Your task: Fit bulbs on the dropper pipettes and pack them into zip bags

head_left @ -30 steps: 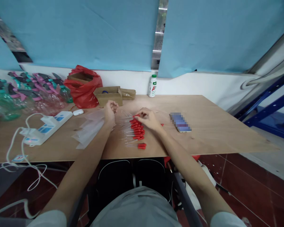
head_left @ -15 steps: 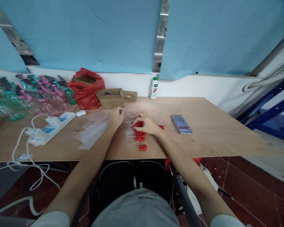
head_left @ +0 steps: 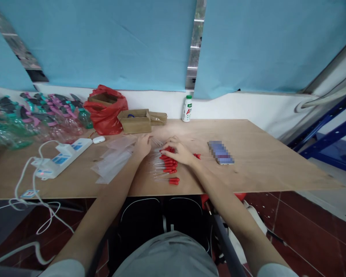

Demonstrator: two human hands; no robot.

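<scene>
On the table lies a row of droppers [head_left: 173, 180] with red rubber bulbs and thin clear tubes pointing left. My right hand [head_left: 181, 152] is over the far end of the row, thumb and fingers curled round some red bulbs. Just left of the tubes, my left hand [head_left: 143, 146] has its fingers bent together; whether anything is in them is hidden. Clear flat plastic bags [head_left: 111, 165] are spread beside my left hand and forearm. One more red bulb [head_left: 197, 156] shows just right of my right wrist.
A phone [head_left: 221, 152] lies to the right. At the back stand a white bottle [head_left: 187, 109], an open cardboard box [head_left: 135, 122] and a red plastic bag [head_left: 106, 115]. Leftward are a power strip [head_left: 62, 159] with cables, a white case [head_left: 98, 139] and several spray bottles [head_left: 54, 125].
My left hand has turned over and lowered, its fingers now pointing forward and down. My right hand stays over the red bulbs, its fingers slightly shifted.
</scene>
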